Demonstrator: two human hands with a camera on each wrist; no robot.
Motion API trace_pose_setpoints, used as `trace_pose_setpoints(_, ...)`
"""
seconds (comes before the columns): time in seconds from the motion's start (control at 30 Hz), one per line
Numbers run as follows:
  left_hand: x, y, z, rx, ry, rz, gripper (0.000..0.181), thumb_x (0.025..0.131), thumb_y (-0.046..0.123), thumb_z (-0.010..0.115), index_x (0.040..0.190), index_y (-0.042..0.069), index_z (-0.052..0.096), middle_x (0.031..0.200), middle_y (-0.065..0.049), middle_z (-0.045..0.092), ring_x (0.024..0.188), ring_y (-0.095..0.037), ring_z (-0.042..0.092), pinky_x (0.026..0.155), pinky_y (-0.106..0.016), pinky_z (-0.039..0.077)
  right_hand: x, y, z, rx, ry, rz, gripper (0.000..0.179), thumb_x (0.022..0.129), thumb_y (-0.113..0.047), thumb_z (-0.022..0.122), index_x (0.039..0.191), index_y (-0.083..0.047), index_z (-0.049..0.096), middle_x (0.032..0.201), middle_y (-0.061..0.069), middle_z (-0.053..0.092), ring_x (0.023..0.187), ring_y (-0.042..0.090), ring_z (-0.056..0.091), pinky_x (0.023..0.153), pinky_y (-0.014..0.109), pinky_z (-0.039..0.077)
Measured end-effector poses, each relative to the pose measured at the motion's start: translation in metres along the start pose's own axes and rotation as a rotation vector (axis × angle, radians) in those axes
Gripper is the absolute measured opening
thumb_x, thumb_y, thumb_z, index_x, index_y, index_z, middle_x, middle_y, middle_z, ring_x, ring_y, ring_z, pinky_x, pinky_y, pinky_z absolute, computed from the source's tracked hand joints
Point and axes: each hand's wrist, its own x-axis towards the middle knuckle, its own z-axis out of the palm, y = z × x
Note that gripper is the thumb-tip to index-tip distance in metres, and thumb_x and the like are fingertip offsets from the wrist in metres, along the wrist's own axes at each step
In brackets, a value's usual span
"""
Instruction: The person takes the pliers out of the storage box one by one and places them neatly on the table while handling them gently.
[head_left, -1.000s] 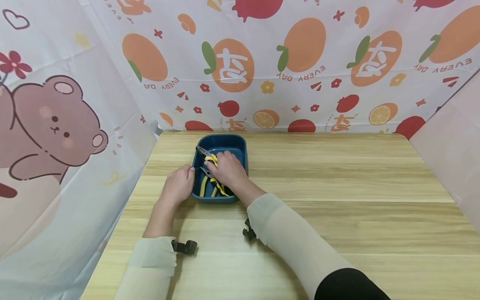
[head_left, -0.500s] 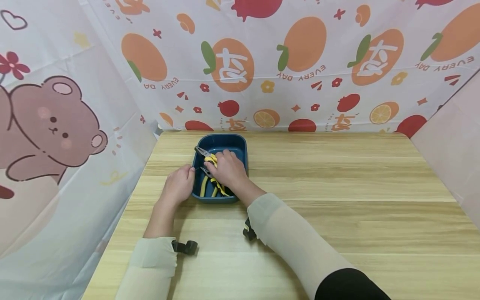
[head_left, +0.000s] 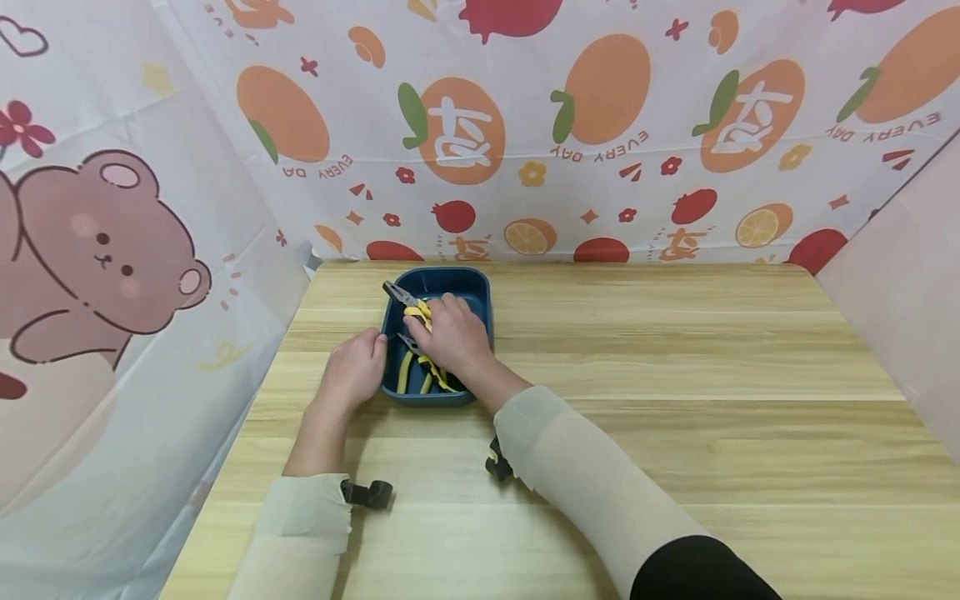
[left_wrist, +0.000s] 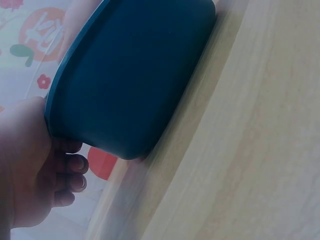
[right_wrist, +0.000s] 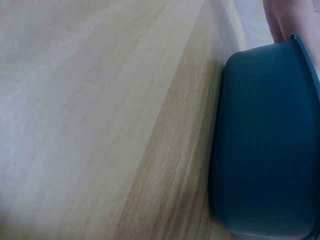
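Note:
A dark blue box [head_left: 429,400] with rounded corners stands toward the back left of the table. My left hand [head_left: 352,367] grips its left rim, thumb on top; the left wrist view shows the curled fingers [left_wrist: 75,164] outside the wall. Over the box, my right hand [head_left: 453,337] holds yellow-and-black pliers [head_left: 420,310] by the handles, their jaws pointing up and left across the left rim. A second pair of pliers [head_left: 425,357] lies in the box below that hand, above some yellow handles [head_left: 403,373]. My right palm hides part of the inside.
The wooden table [head_left: 675,400] extends to the right and toward me. Behind it hangs a fruit-print cloth [head_left: 570,192], and a bear-print cloth [head_left: 105,250] covers the left side. Black wrist-worn devices [head_left: 367,494] sit at both cuffs.
The pliers in my right hand have shifted slightly up and left, their tips now further past the box's left rim. My left hand keeps its grip on the rim.

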Motion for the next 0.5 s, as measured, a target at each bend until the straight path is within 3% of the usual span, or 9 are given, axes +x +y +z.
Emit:
trace_pose_setpoints(0.17,-0.0004,0.0,-0.0006,0.004,0.001,0.006,0.038,0.106,0.026,0.029,0.086,0.004,0.053,0.081,-0.017,0.057,0.079,-0.034,0.055,0.076,-0.049,0.041,-0.002,-0.0002,-0.0008,0.028,0.038,-0.017,0.059,0.098,-0.063,0.038,0.121,-0.015,0.063,0.106,-0.002,0.057,0.091,0.012,0.051,0.08,0.025,0.05)
trace_pose_setpoints(0.5,-0.0019,-0.0015,-0.0008,0.003,-0.001,0.0,0.039,0.106,0.027,0.029,0.087,0.004,0.054,0.08,-0.016,0.057,0.077,-0.033,0.054,0.074,-0.047,0.041,-0.0095,-0.0022,-0.0075,0.111,0.118,-0.053,0.056,0.099,-0.061,0.038,0.115,-0.015,0.065,0.094,-0.004,0.053,0.083,0.011,0.049,0.069,0.022,0.045)
